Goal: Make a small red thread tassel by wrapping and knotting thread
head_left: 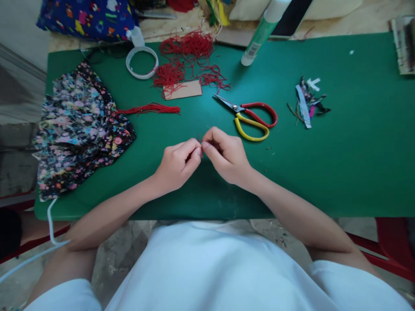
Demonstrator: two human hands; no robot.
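Note:
My left hand [178, 164] and my right hand [227, 155] meet fingertip to fingertip above the green mat, both closed in a pinch. A thin piece of red thread [199, 137] shows between them; most of it is hidden by the fingers. Scissors [241, 110] with one red and one yellow handle lie beyond my right hand, blades partly crossed and pointing left. Past my left hand is a red tassel [155, 108] beside floral fabric [81, 134]. Tangled red thread [191, 45] lies farther back, partly over a cardboard piece [184, 90].
A roll of tape [142, 63] sits at the back left near blue patterned fabric [87, 19]. A green and white glue stick [264, 32] stands at the back. Fabric scraps [306, 103] lie on the right of the green mat [356, 164]. A white cord [50, 222] hangs at the left edge.

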